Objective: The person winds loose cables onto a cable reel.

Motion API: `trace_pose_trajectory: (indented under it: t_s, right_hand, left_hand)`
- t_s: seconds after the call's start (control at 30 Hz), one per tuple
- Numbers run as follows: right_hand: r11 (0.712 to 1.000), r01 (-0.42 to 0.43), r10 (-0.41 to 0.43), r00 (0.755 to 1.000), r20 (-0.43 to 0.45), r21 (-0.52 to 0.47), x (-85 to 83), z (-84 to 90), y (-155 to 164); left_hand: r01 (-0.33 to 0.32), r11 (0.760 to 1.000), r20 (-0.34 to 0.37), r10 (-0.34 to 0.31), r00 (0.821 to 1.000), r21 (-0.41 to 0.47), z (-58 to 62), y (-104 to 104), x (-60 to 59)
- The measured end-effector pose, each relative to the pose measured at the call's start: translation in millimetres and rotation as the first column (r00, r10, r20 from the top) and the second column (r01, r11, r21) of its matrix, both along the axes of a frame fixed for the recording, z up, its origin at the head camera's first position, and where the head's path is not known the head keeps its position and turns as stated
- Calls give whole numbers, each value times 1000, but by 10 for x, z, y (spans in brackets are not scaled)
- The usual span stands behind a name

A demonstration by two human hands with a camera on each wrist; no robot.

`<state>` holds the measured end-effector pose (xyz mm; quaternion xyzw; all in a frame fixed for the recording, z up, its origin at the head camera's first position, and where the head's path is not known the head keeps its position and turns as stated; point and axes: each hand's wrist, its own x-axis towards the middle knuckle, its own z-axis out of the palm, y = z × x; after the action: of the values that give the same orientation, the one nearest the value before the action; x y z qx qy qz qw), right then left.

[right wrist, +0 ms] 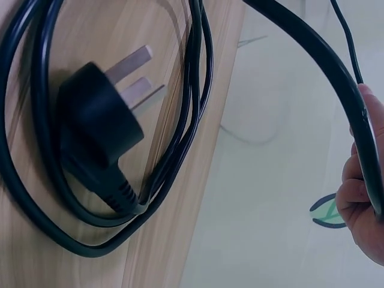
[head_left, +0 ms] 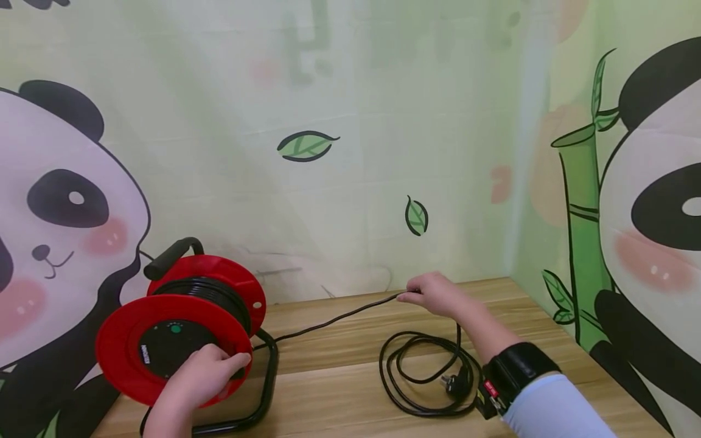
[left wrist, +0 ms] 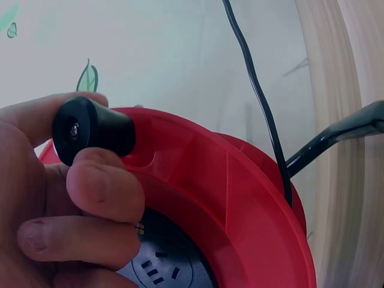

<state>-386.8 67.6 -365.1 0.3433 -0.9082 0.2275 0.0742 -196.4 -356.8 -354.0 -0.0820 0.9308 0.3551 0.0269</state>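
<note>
A red cable reel (head_left: 128, 322) with a black stand stands at the left of the wooden table, black cable wound between its discs. My left hand (head_left: 199, 374) is at the front disc. In the left wrist view, its thumb and finger pinch the black crank knob (left wrist: 90, 129). Off to the right, my right hand (head_left: 435, 294) grips the black cable (head_left: 339, 317), which runs from the reel up to the fingers. Below that hand, the rest of the cable lies in loose loops (head_left: 391, 380) on the table. A three-pin plug (right wrist: 99, 117) sits among the loops.
The reel's black carrying handle (head_left: 174, 258) points up at its top, and its bent tube foot (head_left: 268, 377) rests on the wooden table (head_left: 323, 389). Behind and to the right hangs a panda-print cloth (head_left: 350, 231), close along the table's back edge.
</note>
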Motion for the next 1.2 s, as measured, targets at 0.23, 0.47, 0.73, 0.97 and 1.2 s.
trace_pose_trajectory:
  t_s: [0.23,0.47,0.73,0.97,1.2]
  right_hand:
    - [1000,-9,9,1000,-7,10,19,-4,-85]
    - [999,-23,24,1000,-20,33,53,14,-203]
    - [998,-39,40,999,-14,44,87,28,-353]
    - [997,-58,61,997,-49,51,131,50,-502]
    - [994,-82,85,995,-43,72,182,96,-666]
  left_hand:
    - [66,997,2,-66,998,40,-62,-75,-20]
    - [123,991,53,-126,991,60,-86,-139,-15]
    - [174,981,110,-183,977,84,-163,-247,-24]
    - [124,991,166,-131,977,54,-216,-295,-12]
    - [75,992,234,-97,967,101,-334,-420,-4]
